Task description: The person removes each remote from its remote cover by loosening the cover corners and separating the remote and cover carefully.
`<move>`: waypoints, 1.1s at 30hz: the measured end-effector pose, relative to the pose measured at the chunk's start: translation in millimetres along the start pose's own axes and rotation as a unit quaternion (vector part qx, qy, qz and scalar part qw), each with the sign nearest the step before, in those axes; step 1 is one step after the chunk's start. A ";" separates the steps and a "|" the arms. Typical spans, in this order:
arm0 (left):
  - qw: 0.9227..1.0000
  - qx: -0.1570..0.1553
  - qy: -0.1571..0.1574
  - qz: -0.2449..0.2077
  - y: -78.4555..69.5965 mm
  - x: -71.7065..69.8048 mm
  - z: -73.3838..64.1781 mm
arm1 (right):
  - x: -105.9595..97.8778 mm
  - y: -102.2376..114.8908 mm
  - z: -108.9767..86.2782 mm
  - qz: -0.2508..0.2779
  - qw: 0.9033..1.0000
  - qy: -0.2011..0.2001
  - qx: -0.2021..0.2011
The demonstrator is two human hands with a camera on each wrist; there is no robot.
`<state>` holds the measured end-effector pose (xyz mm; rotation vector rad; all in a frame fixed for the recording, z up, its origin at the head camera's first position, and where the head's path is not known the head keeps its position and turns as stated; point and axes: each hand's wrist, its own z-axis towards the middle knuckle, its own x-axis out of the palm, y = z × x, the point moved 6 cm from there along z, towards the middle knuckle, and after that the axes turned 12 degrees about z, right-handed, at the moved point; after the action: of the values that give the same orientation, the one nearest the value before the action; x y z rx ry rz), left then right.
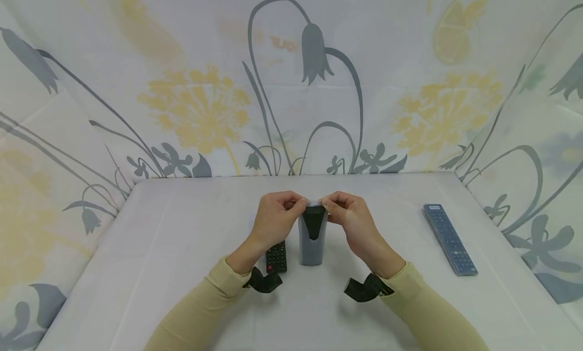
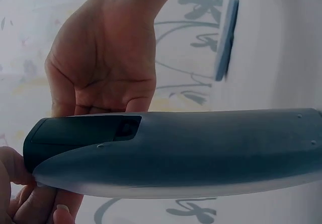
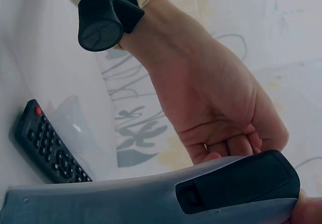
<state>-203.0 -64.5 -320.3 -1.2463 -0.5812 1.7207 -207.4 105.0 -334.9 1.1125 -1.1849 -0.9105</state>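
Observation:
Between my hands stands a dark remote control (image 1: pixel 314 219), its back showing the battery cover, inside a translucent plastic sleeve (image 1: pixel 311 251). With thumb and fingers, my left hand (image 1: pixel 273 217) pinches the sleeve's upper left edge. On the opposite side my right hand (image 1: pixel 354 220) pinches the upper right edge. In the left wrist view the sleeve (image 2: pixel 226 153) covers most of the remote, leaving its dark end (image 2: pixel 65 138) bare. The right wrist view has the same bare end (image 3: pixel 246 178) between the two hands.
Behind my left wrist lies a black remote with a red button (image 1: pixel 276 257); a clear plastic piece (image 3: pixel 75 128) is beside it. Toward the right side of the white table (image 1: pixel 191 229) lies another, blue-looking remote (image 1: pixel 450 239). Patterned cloth (image 1: pixel 282 88) hangs around the table.

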 end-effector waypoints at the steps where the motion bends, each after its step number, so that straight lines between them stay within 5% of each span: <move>1: 1.000 -0.004 0.002 -0.001 0.6 0.2 0.3 | 0.4 -0.2 0.1 0.005 1.000 -0.001 0.000; 16: 0.997 -0.054 0.046 -0.035 6.9 1.6 2.9 | 1.8 -11.3 2.0 0.015 1.000 -0.002 0.011; 22: 0.990 -0.108 0.068 -0.056 12.1 -0.3 4.4 | 4.4 -11.8 0.5 0.004 1.000 -0.005 0.004; 33: 0.974 -0.134 0.141 -0.119 21.7 7.9 -0.4 | 5.9 -14.6 -0.5 0.004 1.000 0.003 -0.010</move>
<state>-211.9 -68.1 -341.3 -1.5125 -0.7745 1.2686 -205.6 96.0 -347.8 1.0925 -1.1724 -0.9116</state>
